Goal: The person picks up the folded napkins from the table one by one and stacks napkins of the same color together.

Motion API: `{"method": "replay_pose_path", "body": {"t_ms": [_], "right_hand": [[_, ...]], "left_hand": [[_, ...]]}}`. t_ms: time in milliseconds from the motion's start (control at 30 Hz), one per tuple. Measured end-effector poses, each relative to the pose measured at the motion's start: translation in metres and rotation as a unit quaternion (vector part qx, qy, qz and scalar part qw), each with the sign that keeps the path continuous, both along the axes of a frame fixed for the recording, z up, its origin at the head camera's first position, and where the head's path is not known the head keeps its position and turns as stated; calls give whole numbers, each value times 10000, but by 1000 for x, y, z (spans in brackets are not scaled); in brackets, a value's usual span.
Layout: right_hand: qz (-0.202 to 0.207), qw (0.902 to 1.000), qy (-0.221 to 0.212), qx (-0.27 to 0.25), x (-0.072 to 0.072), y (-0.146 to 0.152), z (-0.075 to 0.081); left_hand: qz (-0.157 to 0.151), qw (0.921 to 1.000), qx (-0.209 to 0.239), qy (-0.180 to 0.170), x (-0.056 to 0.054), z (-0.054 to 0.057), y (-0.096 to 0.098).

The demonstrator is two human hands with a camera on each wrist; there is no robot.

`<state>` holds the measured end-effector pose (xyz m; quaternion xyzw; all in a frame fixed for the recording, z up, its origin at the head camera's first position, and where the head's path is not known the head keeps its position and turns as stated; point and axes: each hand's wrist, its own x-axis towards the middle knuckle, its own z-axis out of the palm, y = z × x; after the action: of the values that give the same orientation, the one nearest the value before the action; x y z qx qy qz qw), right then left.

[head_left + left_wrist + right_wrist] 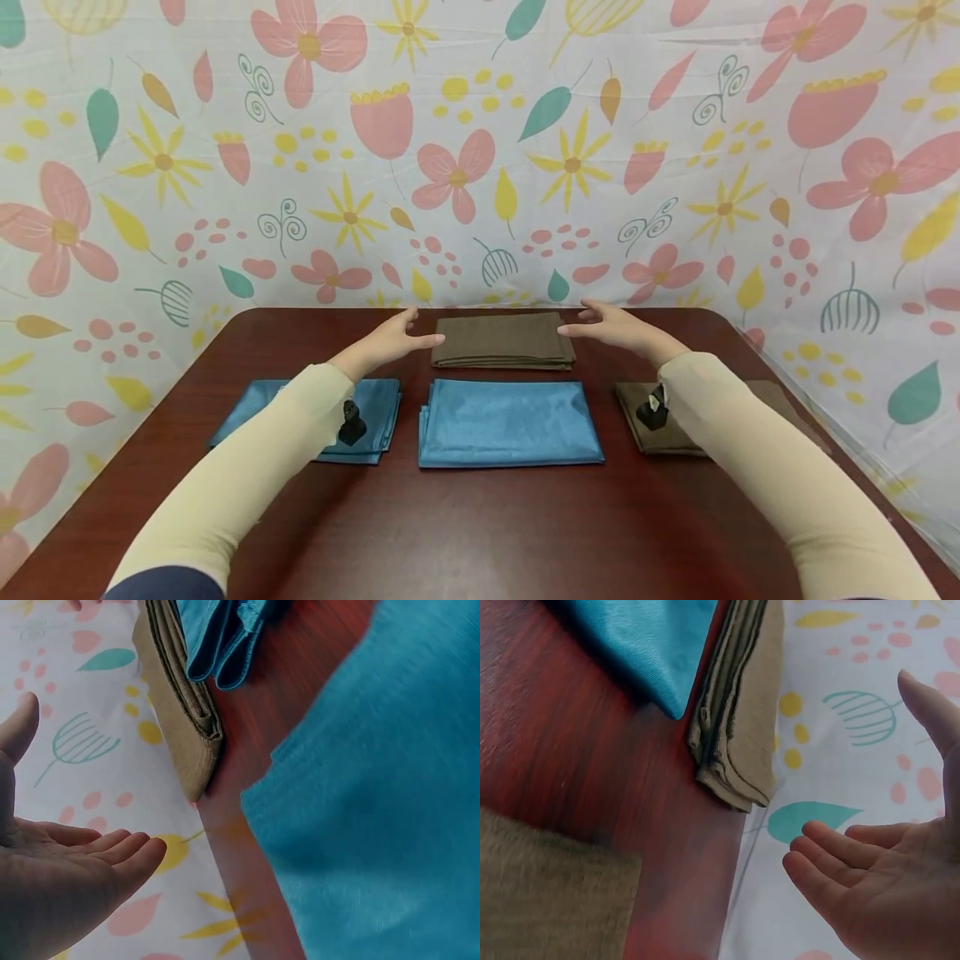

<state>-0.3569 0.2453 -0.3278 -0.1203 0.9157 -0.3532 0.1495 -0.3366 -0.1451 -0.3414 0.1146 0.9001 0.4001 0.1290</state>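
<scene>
Over the far side of the table (pixel 480 521) we hold both hands in the air, on either side of a folded brown cloth (pixel 502 340) that lies near the back edge. Our left hand (pixel 386 337) is by its left end and our right hand (pixel 622 327) by its right end; the wrist views show both apart from it. The fingers of each are extended, slightly bent and hold nothing. Just in front of that cloth we have a folded blue cloth (pixel 510 423). A second blue cloth (pixel 378 408) lies partly under our left sleeve (pixel 262 454), and a second brown cloth (pixel 636 425) partly beneath our right sleeve (pixel 757 458). A flower-printed curtain (pixel 459 177) hangs behind.
</scene>
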Motion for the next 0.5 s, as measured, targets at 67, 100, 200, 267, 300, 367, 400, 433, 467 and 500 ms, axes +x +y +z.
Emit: {"method": "replay_pose_path", "body": {"t_ms": [67,100,200,267,300,367,400,433,467,500], "right_hand": [[-75,9999,-84,-70,-4,0,-2],[-93,9999,-108,-73,-6,0,-2],[-250,9993,-197,-170,-11,0,-5],[-324,9986,-268,-314,-14,-1,-7],[-352,9981,-310,-408,-15,-2,-9],[-443,9964,-394,-602,-17,-2,-10],[-474,9956,-439,-676,-19,-3,-11],[-503,9950,-475,-723,-20,-3,-13],[-559,9943,-522,-741,-21,-4,-14],[-608,9939,-561,-732,-22,-4,-15]], "left_hand": [[61,9998,142,-120,-4,-2,2],[92,9996,195,-169,-5,-3,3],[250,9984,375,-337,-10,-5,7],[382,9969,519,-450,-13,-6,9],[443,9956,631,-536,-14,-7,11],[545,9919,900,-711,-18,-9,14],[610,9896,1024,-810,-19,-10,16],[676,9865,1166,-926,-21,-11,17],[731,9834,1292,-1048,-22,-12,19],[795,9801,1403,-1158,-23,-14,21]]}}
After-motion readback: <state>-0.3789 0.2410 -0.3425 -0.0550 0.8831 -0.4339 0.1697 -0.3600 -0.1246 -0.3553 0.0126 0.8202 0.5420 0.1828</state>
